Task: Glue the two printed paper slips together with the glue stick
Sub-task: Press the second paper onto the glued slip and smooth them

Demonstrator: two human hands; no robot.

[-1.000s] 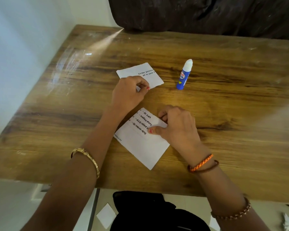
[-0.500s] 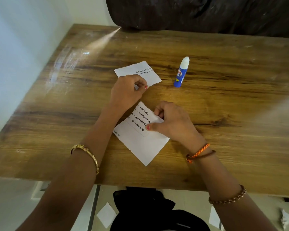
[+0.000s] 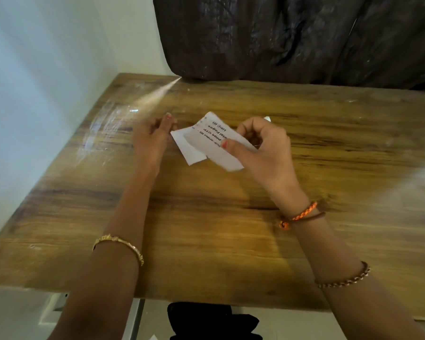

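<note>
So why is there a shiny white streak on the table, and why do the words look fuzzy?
Head view: light glare streaks across the wooden table at its far left; the paper slip in the right hand is slightly blurred, its print only partly readable; the far right looks hazy.

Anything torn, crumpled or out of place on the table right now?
Nothing looks torn or spilled. The right hand pinches the printed slip up off the table, so it curls. The second slip sits partly under it beside the left hand. Only the glue stick's white tip shows behind the right hand.
</note>
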